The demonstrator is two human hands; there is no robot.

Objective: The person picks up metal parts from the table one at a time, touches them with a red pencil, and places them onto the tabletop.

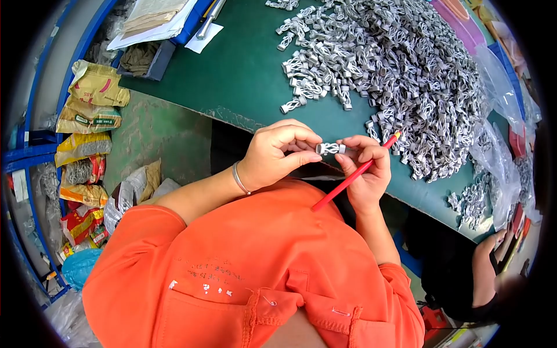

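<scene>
A small silver metal part (pixel 331 149), with ribbed ends and an open looped middle, is held level in front of my body. My left hand (pixel 274 152) is closed and pinches its left end between thumb and fingers. At the other end, the fingertips of my right hand (pixel 369 174) touch the part. That hand is also closed around a slim red stick (pixel 343 187) with a yellowish tip, which slants up to the right. Beyond both hands, a large heap of similar silver parts (pixel 400 75) lies on the green table (pixel 232 75).
Papers (pixel 154 20) and a grey bin (pixel 156 65) sit at the table's far left. Blue shelving with packed bags (pixel 87 116) stands at left. Clear plastic (pixel 493 168) drapes the right side. Another person's arm (pixel 483 272) shows at lower right, near a smaller cluster of parts (pixel 473 200).
</scene>
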